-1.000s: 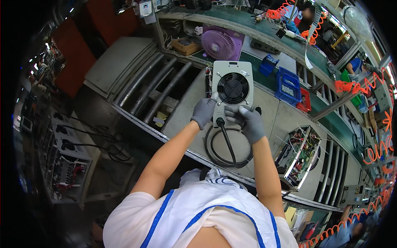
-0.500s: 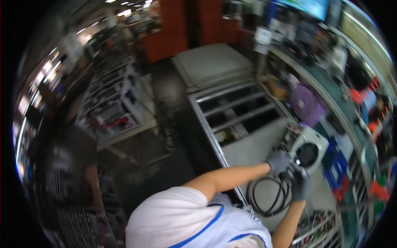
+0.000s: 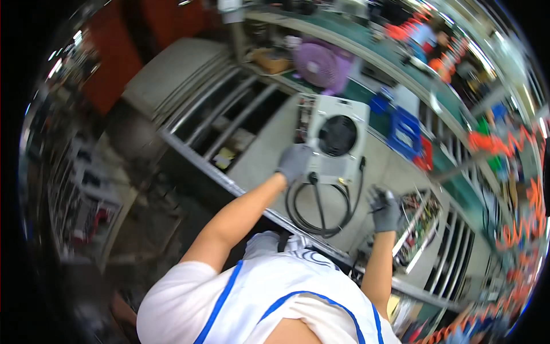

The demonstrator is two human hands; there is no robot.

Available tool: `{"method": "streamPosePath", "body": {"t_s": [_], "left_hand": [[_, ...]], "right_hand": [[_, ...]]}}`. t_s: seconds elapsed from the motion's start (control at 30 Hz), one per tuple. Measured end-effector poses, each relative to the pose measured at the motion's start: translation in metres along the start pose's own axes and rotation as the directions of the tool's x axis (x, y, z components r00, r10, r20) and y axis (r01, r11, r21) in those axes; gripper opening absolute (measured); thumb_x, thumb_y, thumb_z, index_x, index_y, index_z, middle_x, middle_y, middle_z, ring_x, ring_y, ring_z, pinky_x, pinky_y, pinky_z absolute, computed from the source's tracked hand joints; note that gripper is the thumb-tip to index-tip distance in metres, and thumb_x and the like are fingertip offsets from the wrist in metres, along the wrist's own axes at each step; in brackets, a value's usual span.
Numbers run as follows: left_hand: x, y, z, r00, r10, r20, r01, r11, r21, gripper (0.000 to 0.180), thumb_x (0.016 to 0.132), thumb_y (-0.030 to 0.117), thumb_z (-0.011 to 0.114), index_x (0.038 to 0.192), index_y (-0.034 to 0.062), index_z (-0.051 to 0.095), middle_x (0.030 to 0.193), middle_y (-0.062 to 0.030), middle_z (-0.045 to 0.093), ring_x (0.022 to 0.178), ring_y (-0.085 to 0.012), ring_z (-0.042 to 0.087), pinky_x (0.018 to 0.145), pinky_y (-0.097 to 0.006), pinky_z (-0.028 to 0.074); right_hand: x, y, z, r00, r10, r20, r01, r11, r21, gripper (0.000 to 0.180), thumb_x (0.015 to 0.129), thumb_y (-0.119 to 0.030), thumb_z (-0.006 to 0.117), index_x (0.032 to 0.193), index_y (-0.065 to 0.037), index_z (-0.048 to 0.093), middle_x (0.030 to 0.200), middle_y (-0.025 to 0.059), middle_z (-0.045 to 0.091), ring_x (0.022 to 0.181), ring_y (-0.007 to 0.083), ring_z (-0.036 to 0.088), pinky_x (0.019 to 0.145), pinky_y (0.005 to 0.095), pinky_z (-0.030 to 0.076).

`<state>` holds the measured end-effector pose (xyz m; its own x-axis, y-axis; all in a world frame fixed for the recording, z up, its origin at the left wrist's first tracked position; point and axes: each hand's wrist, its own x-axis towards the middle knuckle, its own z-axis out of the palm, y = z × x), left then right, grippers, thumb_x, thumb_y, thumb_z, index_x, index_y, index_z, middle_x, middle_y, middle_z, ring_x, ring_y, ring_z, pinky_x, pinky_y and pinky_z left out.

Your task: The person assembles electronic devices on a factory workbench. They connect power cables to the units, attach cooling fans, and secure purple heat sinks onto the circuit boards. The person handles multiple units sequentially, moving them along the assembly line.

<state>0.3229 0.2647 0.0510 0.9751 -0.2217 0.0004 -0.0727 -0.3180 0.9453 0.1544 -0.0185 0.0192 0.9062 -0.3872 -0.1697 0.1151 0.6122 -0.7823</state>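
A white panel unit (image 3: 352, 109) with a round black fan (image 3: 337, 136) lies on the bench, electronic parts showing along its left side. My left hand (image 3: 295, 162), in a grey glove, is closed at the unit's lower left edge; its fingertips are partly hidden. A black cable (image 3: 298, 217) lies coiled below the unit and leads up to its lower edge. Apart from the unit, my right hand (image 3: 385, 212), also gloved in grey, hovers beside an open chassis of circuit parts (image 3: 417, 229). Its fingers look spread, with nothing clearly visible in them.
Metal rollers (image 3: 220, 106) run along the conveyor left of the bench plate. A purple fan (image 3: 316, 64), a cardboard box (image 3: 271, 60) and a blue bin (image 3: 405, 133) stand along the back. Orange coiled hoses (image 3: 492, 143) hang at the right.
My view has swung right, so the bench sits more centrally. My hands, close together at the unit's lower edge before, are now apart, the right one moved right to the open chassis.
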Motion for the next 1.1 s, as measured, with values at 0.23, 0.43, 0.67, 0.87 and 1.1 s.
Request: {"method": "streamPosePath", "body": {"t_s": [0.23, 0.43, 0.67, 0.87, 1.1], "left_hand": [[-0.007, 0.011, 0.013, 0.993, -0.101, 0.058, 0.096, 0.991, 0.09, 0.065, 0.092, 0.059, 0.04, 0.077, 0.0014, 0.065, 0.06, -0.0176, 0.058, 0.058, -0.0311, 0.06, 0.057, -0.041, 0.044], [-0.025, -0.01, 0.023, 0.996, -0.061, 0.059, 0.061, 0.998, -0.003, 0.062, 0.094, 0.055, 0.041, 0.081, -0.0003, 0.065, 0.056, -0.0147, 0.056, 0.052, -0.0255, 0.055, 0.055, -0.04, 0.042], [-0.085, -0.057, 0.064, 0.988, 0.06, 0.14, -0.051, 0.997, -0.063, 0.052, 0.096, 0.046, 0.043, 0.085, -0.001, 0.063, 0.06, -0.0115, 0.059, 0.054, -0.0237, 0.056, 0.053, -0.037, 0.042], [-0.138, -0.157, 0.098, 0.836, 0.229, 0.498, -0.472, 0.763, 0.441, 0.049, 0.095, 0.041, 0.043, 0.084, -0.0023, 0.063, 0.074, -0.0231, 0.063, 0.07, -0.0426, 0.06, 0.062, -0.049, 0.044], [-0.142, -0.154, 0.096, 0.824, 0.136, 0.55, -0.467, 0.713, 0.524, 0.056, 0.095, 0.043, 0.042, 0.075, -0.0054, 0.062, 0.075, -0.0266, 0.061, 0.071, -0.045, 0.057, 0.064, -0.05, 0.042]], "right_hand": [[-0.105, 0.045, -0.018, 0.945, 0.175, -0.278, -0.249, 0.934, -0.257, 0.029, 0.093, -0.031, 0.053, 0.091, -0.003, 0.061, 0.062, 0.0014, 0.055, 0.044, 0.0102, 0.043, 0.04, 0.0255, 0.03], [-0.182, 0.075, -0.027, 0.937, 0.043, -0.346, -0.294, 0.63, -0.719, 0.029, 0.086, -0.026, 0.062, 0.098, 0.001, 0.065, 0.072, 0.003, 0.061, 0.064, 0.0093, 0.051, 0.061, 0.0245, 0.042], [-0.276, 0.071, -0.07, 0.916, 0.043, -0.398, -0.248, 0.841, -0.481, 0.03, 0.094, -0.029, 0.051, 0.097, -0.002, 0.064, 0.071, 0.0008, 0.059, 0.062, 0.0072, 0.05, 0.057, 0.0235, 0.04], [-0.367, 0.101, -0.141, 0.412, -0.322, -0.852, -0.142, 0.902, -0.409, 0.02, 0.092, -0.018, 0.049, 0.087, -0.004, 0.062, 0.067, 0.0013, 0.058, 0.058, 0.0074, 0.052, 0.052, 0.0238, 0.04], [-0.493, 0.109, -0.213, -0.21, -0.697, -0.686, -0.607, 0.643, -0.467, 0.026, 0.089, -0.023, 0.057, 0.097, 0.002, 0.063, 0.089, 0.0153, 0.063, 0.08, 0.0257, 0.06, 0.077, 0.0368, 0.046]]}}
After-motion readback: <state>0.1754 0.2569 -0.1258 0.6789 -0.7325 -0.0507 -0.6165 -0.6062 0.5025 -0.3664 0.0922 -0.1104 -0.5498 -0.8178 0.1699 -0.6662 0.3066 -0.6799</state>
